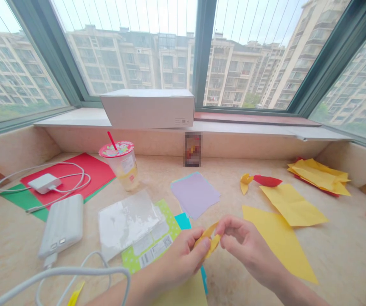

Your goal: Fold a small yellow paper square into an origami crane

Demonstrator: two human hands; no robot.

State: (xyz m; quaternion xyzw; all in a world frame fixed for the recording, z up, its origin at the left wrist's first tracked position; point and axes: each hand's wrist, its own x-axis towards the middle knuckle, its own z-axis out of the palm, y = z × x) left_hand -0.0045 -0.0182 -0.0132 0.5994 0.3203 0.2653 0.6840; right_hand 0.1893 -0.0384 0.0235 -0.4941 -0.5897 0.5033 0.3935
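Between my hands is a small folded piece of yellow paper [214, 245]. My left hand [187, 253] pinches its left side between thumb and fingers. From the right, my right hand [242, 240] closes its thumb and fingertips on the paper's upper right edge; the exact contact is partly hidden. Under my left forearm lie a green dotted paper packet [151, 250] and more yellow paper [186, 291]. To the right of my hands rests a large yellow sheet [278, 242], with a creased yellow square [293, 204] overlapping it. Beyond is a folded yellow and red paper piece [267, 180].
A lidded drink cup [127, 174] stands left, near a clear plastic sleeve [128, 219]. A white power bank [63, 225] and looping cable [74, 272] lie further left. Purple sheets [195, 193] lie ahead; a yellow paper stack [318, 174] sits right. A white box [149, 110] rests on the ledge.
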